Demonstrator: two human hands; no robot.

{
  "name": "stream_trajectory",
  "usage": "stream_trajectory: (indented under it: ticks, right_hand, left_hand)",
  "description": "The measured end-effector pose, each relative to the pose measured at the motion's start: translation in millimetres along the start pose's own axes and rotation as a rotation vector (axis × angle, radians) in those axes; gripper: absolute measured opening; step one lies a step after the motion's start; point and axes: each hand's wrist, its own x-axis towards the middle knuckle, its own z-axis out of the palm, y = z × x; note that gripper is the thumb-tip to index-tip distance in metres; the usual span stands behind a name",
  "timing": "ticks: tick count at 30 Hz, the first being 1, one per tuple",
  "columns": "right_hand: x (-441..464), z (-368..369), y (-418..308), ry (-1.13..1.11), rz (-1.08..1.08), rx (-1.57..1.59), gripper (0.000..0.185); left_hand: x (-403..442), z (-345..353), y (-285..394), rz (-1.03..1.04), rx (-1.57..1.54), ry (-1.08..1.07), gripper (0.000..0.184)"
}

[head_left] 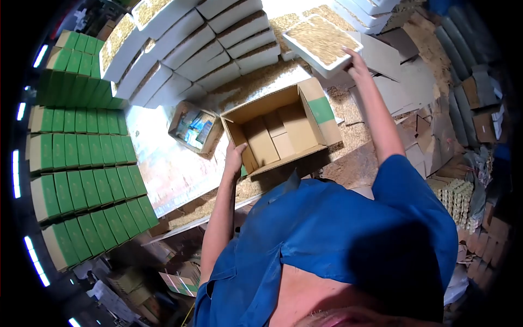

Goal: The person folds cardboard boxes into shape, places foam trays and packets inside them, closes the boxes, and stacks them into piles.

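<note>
An open cardboard box (280, 133) with nothing inside stands in front of my body, its flaps folded outward and a green patch on the right one. My left hand (235, 158) grips the box's left wall near the front corner. Up and to the right, my right hand (355, 61) holds the near right corner of a white foam tray (321, 41) filled with small tan grain-like pieces. The tray is raised beyond the box's far right corner, apart from the box.
Stacked white foam trays (188, 46) line the far side of the table (174, 180). A small carton (194, 128) with blue packets is left of the box. Rows of green boxes (87, 147) stand at the left. Flattened cardboard (381, 57) lies at the right.
</note>
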Motion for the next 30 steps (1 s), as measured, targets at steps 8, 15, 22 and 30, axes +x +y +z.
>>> stream_trajectory:
  ticks: [8,15,22,30]
  right_hand:
    - [-202.7,-24.5,-94.7,-0.023,-0.063,-0.037,0.046]
    - [-296.3,29.8,-70.6,-0.022,0.108,-0.280,0.052]
    - [-263.8,76.9,-12.2,-0.282,0.236,-0.552,0.033]
    - [-249.8,146.3,12.3,-0.404,0.263,-0.759,0.034]
  left_hand:
    - [10.1,-4.0,-6.9,0.012,-0.014,-0.049,0.044]
    - [12.8,-2.6,-8.6,0.036,-0.015,-0.055,0.043]
    - [11.2,-4.1,-2.7,-0.010,-0.081,-0.088,0.054]
    - [-11.1,-6.1,17.9,-0.076,-0.322,-0.012,0.052]
